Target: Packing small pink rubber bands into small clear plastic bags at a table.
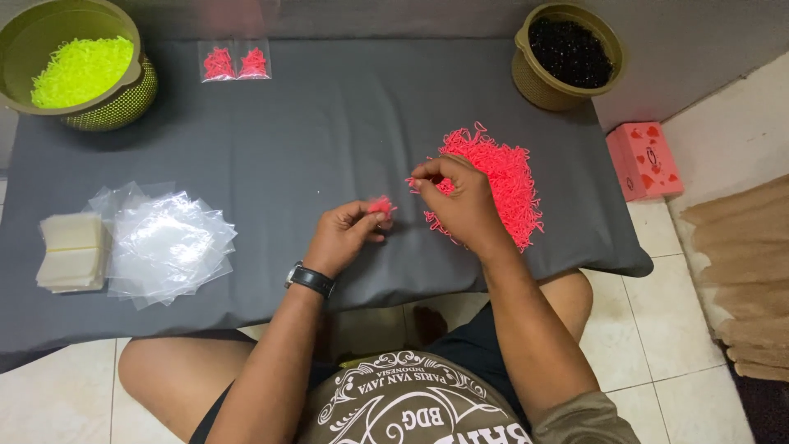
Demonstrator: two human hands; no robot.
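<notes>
A person sits cross-legged on a tiled floor (49, 403) behind a low tabletop (329, 123) covered in dark grey cloth. The left hand (343, 237), a black watch (311, 279) on its wrist, is closed with thumb and fingertips pinched on a small pink bundle (382, 205) of thin pink pieces, held just above the cloth near the middle of the tabletop. The right hand (462, 201) is close beside it, to the right, its fingers curled and its thumb and forefinger pinched together on a few pink strands (421, 182) at its tip. The two hands are near each other but not touching; the bundle sits between them, nearer the left.

Directly behind and to the right of the right hand lies a loose pink pile (501, 185) of the same thin pieces, spread on the cloth; the hand overlaps its near left edge.

At the far left corner stands an olive-green basket (123, 99) holding neon-yellow pieces (80, 70). At the far right corner is a tan basket (542, 86) with black pieces (569, 52) inside. Two small filled bags (236, 62) of pink pieces lie side by side at the far edge, well apart from the hands. On the left of the tabletop is a fan of clear empty bags (168, 247), with a neat stack of bags (72, 252) just beside it. A pink box (643, 160) sits on the floor off the right edge.
</notes>
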